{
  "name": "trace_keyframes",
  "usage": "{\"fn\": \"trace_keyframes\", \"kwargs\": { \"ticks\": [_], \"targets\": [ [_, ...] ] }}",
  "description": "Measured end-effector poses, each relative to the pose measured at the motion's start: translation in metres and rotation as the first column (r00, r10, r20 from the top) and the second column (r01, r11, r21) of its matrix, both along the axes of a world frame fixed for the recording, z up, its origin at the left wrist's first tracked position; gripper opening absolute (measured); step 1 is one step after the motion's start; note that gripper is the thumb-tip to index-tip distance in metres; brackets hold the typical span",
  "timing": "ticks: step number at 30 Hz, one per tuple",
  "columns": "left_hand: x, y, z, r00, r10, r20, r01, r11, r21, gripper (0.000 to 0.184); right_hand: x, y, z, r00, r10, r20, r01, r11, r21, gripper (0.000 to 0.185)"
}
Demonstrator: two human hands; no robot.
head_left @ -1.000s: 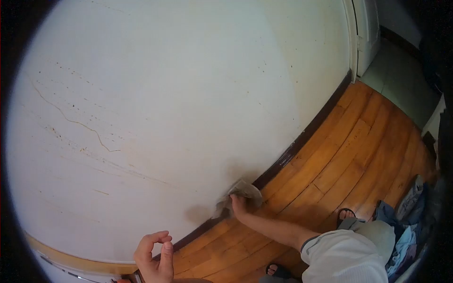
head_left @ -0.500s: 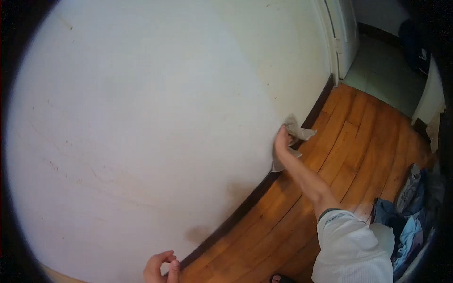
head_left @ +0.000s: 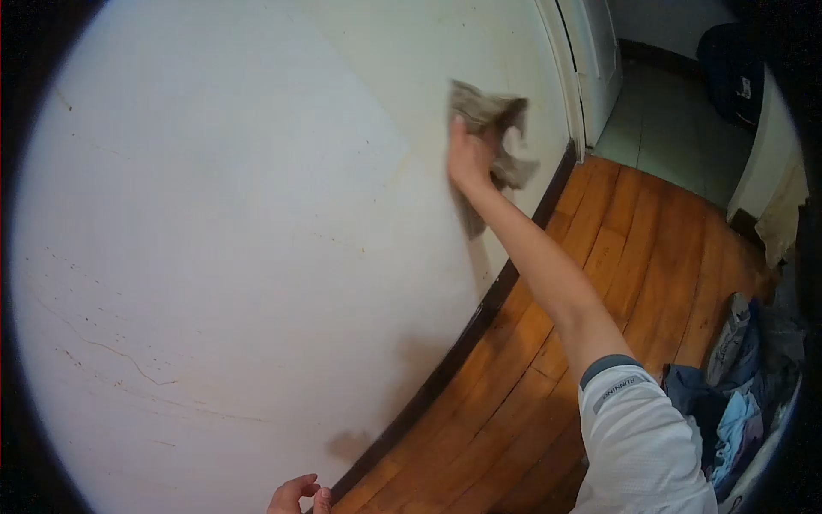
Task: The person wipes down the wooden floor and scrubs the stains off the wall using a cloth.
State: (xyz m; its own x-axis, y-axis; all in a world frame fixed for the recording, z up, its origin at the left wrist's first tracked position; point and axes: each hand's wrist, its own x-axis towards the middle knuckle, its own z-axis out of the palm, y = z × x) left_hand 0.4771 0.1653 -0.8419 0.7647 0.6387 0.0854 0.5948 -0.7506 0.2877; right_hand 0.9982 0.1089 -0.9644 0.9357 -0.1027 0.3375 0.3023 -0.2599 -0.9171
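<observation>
A grey-brown cleaning cloth (head_left: 512,171) is bunched under my right hand (head_left: 471,156), which presses it against the pale wall (head_left: 282,197) near the doorway. Loose ends of the cloth stick out above, below and to the right of my fingers. My left hand (head_left: 298,495) shows at the bottom edge, close to the wall, with fingers curled loosely and apart and nothing seen in them. Brown specks and thin streaks mark the wall, mostly at its left side.
A dark baseboard (head_left: 445,343) runs along the wall's foot beside the wooden floor (head_left: 548,343). Clothes (head_left: 736,428) lie piled at the right. Beyond the white door (head_left: 591,60) are a tiled floor (head_left: 664,128) and a dark bag (head_left: 732,77).
My right hand has moved up the wall and slightly left with the cloth, away from the baseboard. My left hand has sunk a little lower in view.
</observation>
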Motion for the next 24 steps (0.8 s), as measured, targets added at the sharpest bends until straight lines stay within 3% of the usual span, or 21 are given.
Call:
{"fn": "trace_keyframes", "kwargs": {
  "ticks": [1, 2, 4, 6, 7, 8, 9, 10, 11, 13, 14, 15, 16, 17, 18, 19, 20, 21, 22, 24],
  "targets": [
    [0.003, -0.002, 0.002, 1.000, -0.007, 0.014, 0.007, 1.000, 0.005, 0.024, 0.004, -0.008, -0.010, 0.994, -0.075, -0.076, 0.074, 0.997, -0.013, 0.081],
    [0.008, -0.004, 0.004, 0.999, -0.026, 0.019, 0.026, 0.999, 0.022, 0.025, 0.006, -0.015, -0.027, 0.981, -0.002, -0.193, 0.005, 1.000, 0.012, 0.079],
    [0.015, -0.008, 0.008, 0.998, -0.053, 0.023, 0.052, 0.997, 0.058, 0.025, -0.007, 0.006, -0.084, 0.950, -0.238, -0.200, 0.276, 0.942, 0.189, 0.077],
    [0.020, -0.013, 0.009, 0.996, -0.047, 0.079, 0.048, 0.999, -0.002, 0.026, -0.055, 0.007, -0.119, 0.861, 0.028, -0.508, 0.120, 0.959, 0.257, 0.076],
    [0.022, -0.015, 0.009, 0.995, -0.058, 0.077, 0.057, 0.998, 0.010, 0.026, -0.076, 0.033, -0.159, 0.857, -0.049, -0.512, 0.213, 0.940, 0.266, 0.074],
    [0.024, -0.017, 0.008, 0.996, -0.067, 0.066, 0.067, 0.998, -0.007, 0.027, -0.121, 0.038, -0.154, 0.862, -0.012, -0.506, 0.212, 0.916, 0.340, 0.073],
    [0.026, -0.018, 0.007, 0.996, -0.076, 0.055, 0.077, 0.997, -0.024, 0.027, -0.146, 0.057, -0.185, 0.816, 0.104, -0.569, 0.100, 0.944, 0.316, 0.073],
    [0.028, -0.020, 0.008, 0.996, -0.079, 0.031, 0.080, 0.996, -0.032, 0.029, -0.180, 0.077, -0.197, 0.792, 0.106, -0.601, 0.075, 0.960, 0.269, 0.070],
    [0.028, -0.019, 0.006, 0.996, -0.091, 0.025, 0.091, 0.995, -0.029, 0.029, -0.199, 0.126, -0.265, 0.800, 0.116, -0.589, -0.011, 0.984, 0.178, 0.061],
    [0.027, -0.014, 0.004, 0.995, -0.103, 0.018, 0.103, 0.994, -0.021, 0.030, -0.242, 0.062, -0.155, 0.839, 0.385, -0.385, -0.325, 0.921, 0.214, 0.059],
    [0.027, -0.013, 0.003, 0.994, -0.107, 0.020, 0.107, 0.994, -0.020, 0.030, -0.226, 0.065, -0.153, 0.841, 0.382, -0.383, -0.321, 0.923, 0.214, 0.059],
    [0.025, -0.012, 0.004, 0.997, -0.066, 0.026, 0.067, 0.997, -0.029, 0.030, -0.209, 0.070, -0.156, 0.902, 0.371, -0.219, -0.368, 0.928, 0.057, 0.052],
    [0.024, -0.012, 0.003, 0.999, -0.022, 0.029, 0.023, 0.999, -0.039, 0.030, -0.190, 0.072, -0.155, 0.924, 0.379, -0.046, -0.382, 0.918, -0.107, 0.046],
    [0.023, -0.012, 0.001, 0.999, -0.020, 0.028, 0.021, 0.999, -0.045, 0.030, -0.153, 0.064, -0.140, 0.958, 0.284, 0.042, -0.275, 0.951, -0.140, 0.033],
    [0.023, -0.012, -0.001, 0.999, -0.031, 0.019, 0.032, 0.999, -0.040, 0.030, -0.113, 0.065, -0.143, 0.974, 0.177, 0.141, -0.115, 0.924, -0.365, 0.030],
    [0.023, -0.011, -0.001, 0.999, -0.046, 0.013, 0.047, 0.998, -0.030, 0.029, -0.067, 0.057, -0.130, 0.995, 0.004, 0.102, 0.027, 0.955, -0.296, 0.046],
    [0.024, -0.012, 0.001, 0.999, -0.049, 0.015, 0.049, 0.998, -0.027, 0.029, -0.039, 0.033, -0.114, 0.998, 0.020, -0.055, -0.023, 0.998, -0.055, 0.051],
    [0.025, -0.014, 0.003, 0.998, -0.066, -0.008, 0.066, 0.998, -0.016, 0.029, -0.028, 0.011, -0.094, 0.985, -0.171, -0.022, 0.172, 0.974, 0.146, 0.057],
    [0.026, -0.017, 0.005, 0.996, -0.082, -0.028, 0.081, 0.997, -0.009, 0.029, 0.010, 0.002, -0.129, 0.962, 0.050, -0.268, -0.036, 0.998, 0.056, 0.066],
    [0.027, -0.022, 0.010, 0.996, -0.090, 0.002, 0.090, 0.996, 0.000, 0.029, -0.015, 0.009, -0.149, 0.933, -0.156, -0.326, 0.247, 0.933, 0.261, 0.070]
  ]
}}
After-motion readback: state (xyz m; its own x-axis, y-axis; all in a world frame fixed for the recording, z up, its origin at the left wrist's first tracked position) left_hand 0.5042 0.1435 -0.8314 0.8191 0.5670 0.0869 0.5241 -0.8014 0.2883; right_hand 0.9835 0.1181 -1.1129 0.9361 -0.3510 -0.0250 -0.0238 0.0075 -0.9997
